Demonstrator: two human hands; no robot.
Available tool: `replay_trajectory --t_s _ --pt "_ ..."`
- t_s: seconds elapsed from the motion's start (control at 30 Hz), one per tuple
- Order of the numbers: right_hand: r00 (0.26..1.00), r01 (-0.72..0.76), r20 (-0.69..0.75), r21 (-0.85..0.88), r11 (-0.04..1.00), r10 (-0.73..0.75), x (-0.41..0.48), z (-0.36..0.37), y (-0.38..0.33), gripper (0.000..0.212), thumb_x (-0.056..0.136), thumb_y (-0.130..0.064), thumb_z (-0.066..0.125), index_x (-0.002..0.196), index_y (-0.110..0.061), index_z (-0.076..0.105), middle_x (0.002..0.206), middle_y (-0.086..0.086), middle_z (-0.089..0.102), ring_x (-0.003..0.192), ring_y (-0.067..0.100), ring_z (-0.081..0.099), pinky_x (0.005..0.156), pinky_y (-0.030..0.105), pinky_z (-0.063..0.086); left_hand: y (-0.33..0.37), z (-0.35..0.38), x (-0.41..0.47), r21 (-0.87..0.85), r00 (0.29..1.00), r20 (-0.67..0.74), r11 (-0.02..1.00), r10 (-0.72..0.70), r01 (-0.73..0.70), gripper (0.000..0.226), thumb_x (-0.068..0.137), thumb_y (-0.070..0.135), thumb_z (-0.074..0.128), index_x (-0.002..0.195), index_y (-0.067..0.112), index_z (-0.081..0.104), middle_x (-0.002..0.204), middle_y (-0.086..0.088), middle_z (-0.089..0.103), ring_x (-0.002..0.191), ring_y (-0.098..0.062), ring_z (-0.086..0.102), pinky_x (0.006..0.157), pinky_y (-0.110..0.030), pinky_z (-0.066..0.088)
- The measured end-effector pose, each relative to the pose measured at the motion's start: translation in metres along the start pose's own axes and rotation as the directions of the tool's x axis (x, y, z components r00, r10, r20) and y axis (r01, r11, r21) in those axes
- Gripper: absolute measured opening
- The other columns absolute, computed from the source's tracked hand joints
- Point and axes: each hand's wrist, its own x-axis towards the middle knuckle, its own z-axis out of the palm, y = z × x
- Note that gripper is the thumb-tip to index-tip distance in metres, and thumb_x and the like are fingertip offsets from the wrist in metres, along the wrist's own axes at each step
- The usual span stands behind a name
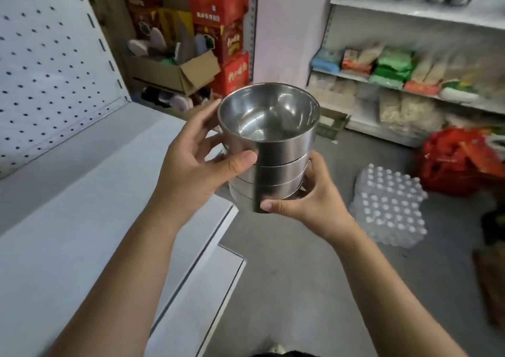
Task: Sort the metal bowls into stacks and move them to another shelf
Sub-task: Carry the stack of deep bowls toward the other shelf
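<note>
A stack of metal bowls [273, 149] is hanging in the air between both hands, over the grey floor [300, 274] just off the edge of a white shelf [82, 192] on the left. The left grip [188, 162] is curling round the upper bowls, thumb pressing the side. The right grip [317, 201] is cupping the bottom of the stack, thumb lying across the front. A pegboard panel [49, 69] is standing behind the white shelf. Beyond it, red cartons [221, 1] are piling up beside an open cardboard box [175, 75]. On the right a shelf unit [410, 9] is carrying food packets [393, 64] - below it a wrapped pack of bottles [388, 206] and a red bag [451, 162] are lying on the floor.
</note>
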Motion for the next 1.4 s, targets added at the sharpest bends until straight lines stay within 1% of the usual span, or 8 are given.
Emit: replay_trajectory --t_s 0.1,0.23,0.53,0.63,0.9,1.07,1.27,1.4 --pt "0.994 -0.03 -0.109 -0.03 0.999 0.026 0.008 -0.056 0.016 0.116 0.055 -0.016 0.102 0.149 -0.026 0.036 0.14 -0.007 0.064 0.127 0.008 0.062 0.108 0.037 0.053 -0.025 0.052 0.039 -0.065 0.992 0.124 0.998 -0.014 0.023 0.084 0.07 0.014 0.09 0.143 0.028 0.051 0.136 0.011 0.065 0.128 -0.01 0.061 0.096 -0.029 0.055" --pt "0.97 -0.08 -0.235 -0.053 0.995 0.065 0.014 -0.121 0.031 0.114 0.054 -0.018 0.102 0.147 -0.024 0.037 0.138 -0.006 0.064 0.127 0.008 0.063 0.109 0.04 0.052 -0.051 0.119 0.085 -0.124 0.967 0.254 0.992 0.0 0.033 0.081 0.073 0.021 0.087 0.145 0.024 0.05 0.145 0.004 0.059 0.133 -0.021 0.058 0.109 -0.047 0.048" --pt "0.903 -0.148 -0.416 -0.056 0.987 0.111 0.064 -0.217 0.056 0.109 0.058 -0.009 0.1 0.146 -0.022 0.038 0.132 -0.006 0.068 0.123 0.01 0.065 0.104 0.04 0.055 -0.089 0.225 0.187 -0.159 0.893 0.449 0.986 0.026 0.051 0.078 0.078 0.025 0.082 0.148 0.016 0.047 0.147 0.002 0.057 0.134 -0.028 0.056 0.112 -0.052 0.045" --pt "0.885 -0.157 -0.451 -0.049 0.986 0.119 0.101 -0.246 0.061 0.108 0.058 -0.009 0.099 0.146 -0.022 0.038 0.134 -0.006 0.067 0.124 0.009 0.064 0.105 0.034 0.054 -0.101 0.253 0.233 -0.169 0.876 0.481 0.984 0.037 0.051 0.077 0.079 0.025 0.081 0.148 0.014 0.047 0.146 0.001 0.058 0.133 -0.026 0.057 0.113 -0.053 0.044" --pt "0.83 -0.146 -0.548 -0.035 0.989 0.103 0.235 -0.31 0.061 0.11 0.055 -0.015 0.101 0.144 -0.032 0.04 0.134 -0.009 0.067 0.124 0.007 0.063 0.106 0.037 0.053 -0.12 0.31 0.39 -0.216 0.836 0.546 0.973 0.048 0.085 0.069 0.087 0.029 0.073 0.149 0.013 0.046 0.146 0.001 0.059 0.137 -0.018 0.054 0.115 -0.05 0.043" --pt "0.792 -0.151 -0.6 -0.013 0.988 0.113 0.302 -0.343 0.074 0.111 0.055 -0.018 0.101 0.145 -0.034 0.039 0.133 -0.011 0.066 0.123 0.006 0.064 0.106 0.039 0.054 -0.135 0.345 0.474 -0.185 0.816 0.578 0.972 -0.011 0.144 0.051 0.095 0.035 0.069 0.141 0.021 0.055 0.13 0.005 0.069 0.124 -0.018 0.064 0.103 -0.044 0.054" --pt "0.772 -0.177 -0.621 0.0 0.984 0.139 0.362 -0.388 0.1 0.111 0.052 -0.022 0.101 0.144 -0.034 0.041 0.132 -0.008 0.069 0.123 0.011 0.065 0.106 0.046 0.053 -0.167 0.386 0.545 -0.126 0.795 0.602 0.975 -0.073 0.184 0.044 0.086 0.037 0.068 0.129 0.033 0.061 0.11 0.013 0.073 0.112 -0.009 0.068 0.103 -0.047 0.054" --pt "0.783 -0.179 -0.605 -0.004 0.984 0.14 0.41 -0.427 0.12 0.108 0.054 -0.018 0.101 0.143 -0.035 0.043 0.129 -0.009 0.07 0.12 0.007 0.066 0.103 0.038 0.055 -0.189 0.417 0.597 -0.081 0.795 0.597 0.978 -0.107 0.193 0.052 0.086 0.045 0.072 0.135 0.033 0.06 0.116 0.011 0.071 0.116 -0.01 0.067 0.103 -0.049 0.054"
